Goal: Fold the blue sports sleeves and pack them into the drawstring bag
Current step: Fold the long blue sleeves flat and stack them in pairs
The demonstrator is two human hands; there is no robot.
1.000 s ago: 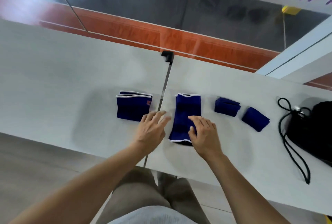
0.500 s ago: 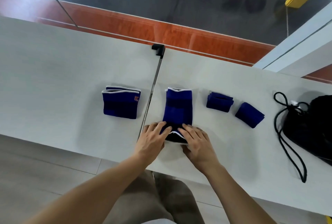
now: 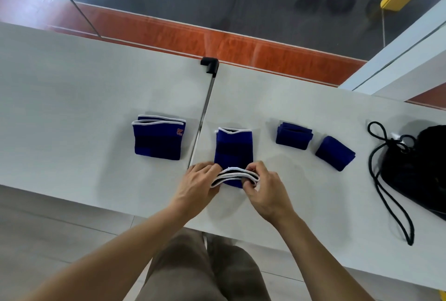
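Note:
A blue sleeve with white trim (image 3: pixel 233 148) lies lengthwise on the white table (image 3: pixel 301 107), just right of the table seam. My left hand (image 3: pixel 199 184) and my right hand (image 3: pixel 264 188) pinch its near white-edged end from either side and lift it off the table. A folded pair of blue sleeves (image 3: pixel 158 140) lies to the left. Two small folded blue bundles, one (image 3: pixel 294 135) and another (image 3: pixel 335 153), lie to the right. The black drawstring bag (image 3: pixel 420 168) sits at the far right, its cord (image 3: pixel 386 194) trailing toward the near edge.
A metal seam with a black end cap (image 3: pixel 209 66) splits the table into two tops. The near table edge runs just under my wrists. Beyond the far edge is an orange and dark floor.
My hands slid back from the sleeve's middle to its near end, took hold of both corners and raised that end off the table.

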